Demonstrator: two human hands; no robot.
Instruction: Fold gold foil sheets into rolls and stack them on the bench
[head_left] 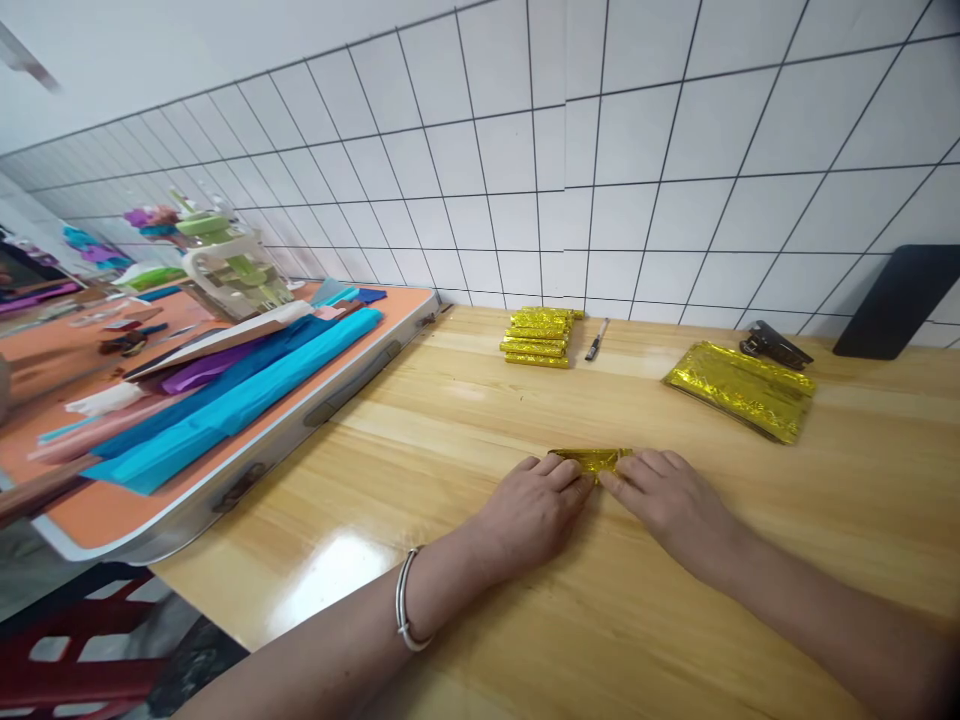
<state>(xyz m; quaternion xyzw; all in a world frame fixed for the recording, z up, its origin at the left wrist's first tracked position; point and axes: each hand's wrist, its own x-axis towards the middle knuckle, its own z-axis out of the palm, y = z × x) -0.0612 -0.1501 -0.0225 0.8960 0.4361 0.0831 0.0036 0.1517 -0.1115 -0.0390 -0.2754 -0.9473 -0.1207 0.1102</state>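
On the wooden table (pixel 465 420), a piece of shiny gold foil paper (pixel 592 460) lies between my hands, partly hidden under the fingers. My left hand (pixel 536 505) grips its left end, fingers curled over it. At the right end my right hand (pixel 667 505) pinches the same piece, with the thumb close to the left thumb. Farther back, against the wall, sits a pile of narrow folded gold foil strips (pixel 538 338). A stack of flat gold foil sheets (pixel 742 390) rests to the right of my hands.
A pen (pixel 597 340) lies beside the folded strips. Behind the sheets are a black stapler (pixel 776 345) and a dark upright panel (pixel 900 300). On the left, an orange-topped table (pixel 405 310) carries blue and purple paper and a clear jug (pixel 240 270). The tiled wall (pixel 480 150) bounds the back.
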